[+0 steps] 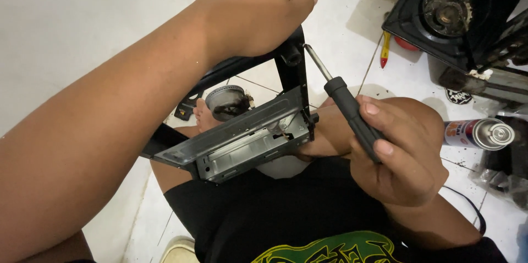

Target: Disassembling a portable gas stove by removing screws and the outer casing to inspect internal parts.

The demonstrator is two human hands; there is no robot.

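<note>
Head view: a person seated on a white tiled floor (341, 32) works on a black metal stove frame with a grey sheet-metal tray (247, 136), propped on edge across the lap. The left hand (250, 13) closes its grip over the top of the frame's black upright bar, fingers wrapped tight, steadying the whole piece. The right hand (399, 150) has its grip clamped around the black ribbed handle of a steel-shafted screwdriver (344, 103), whose tip meets the upright bar just below the left hand, beside a fitting there; whether it sits in a screw head cannot be told.

Behind the frame, a round grey burner head (225, 101) lies on the floor, near a bare foot. To the right, a silver gas canister with a red label (478, 134) lies on its side, just beside the right hand. A second black single-burner stove (456, 13) stands at the upper right, with a small red-and-yellow tool (385, 50) on the tiles near it.

The risk, as it looks: the tip works close to the left hand's fingers, so a slip under pressure could jab them. The frame, balanced on the lap only, could also twist or slide off.
</note>
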